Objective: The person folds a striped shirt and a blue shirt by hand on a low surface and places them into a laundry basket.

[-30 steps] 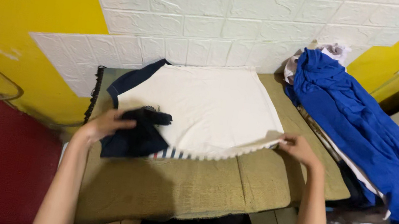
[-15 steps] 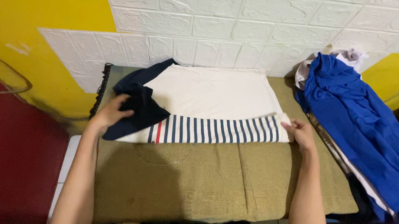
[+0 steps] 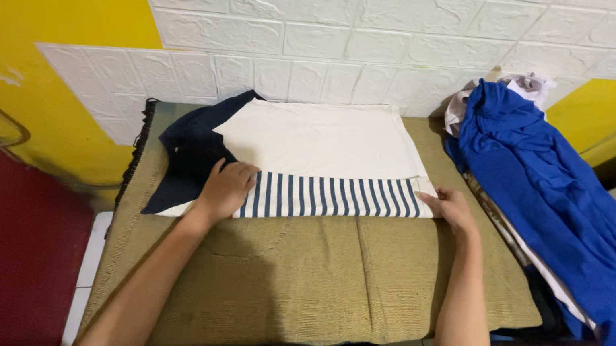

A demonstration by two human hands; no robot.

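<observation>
Both hands [image 3: 225,190] [image 3: 451,209] (palms down) flatten shirt [image 3: 326,163]

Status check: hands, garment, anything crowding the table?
Left hand flat on striped band. Right hand at its right edge. White garment lies folded. Blue clothes pile alongside, apart.

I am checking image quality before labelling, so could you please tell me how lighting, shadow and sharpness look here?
Head view: even, soft light, no glare; both forearms cast faint shadows on the olive mat; the striped garment and both hands, left and right, are sharp; wall lines bow slightly toward the edges.
</observation>
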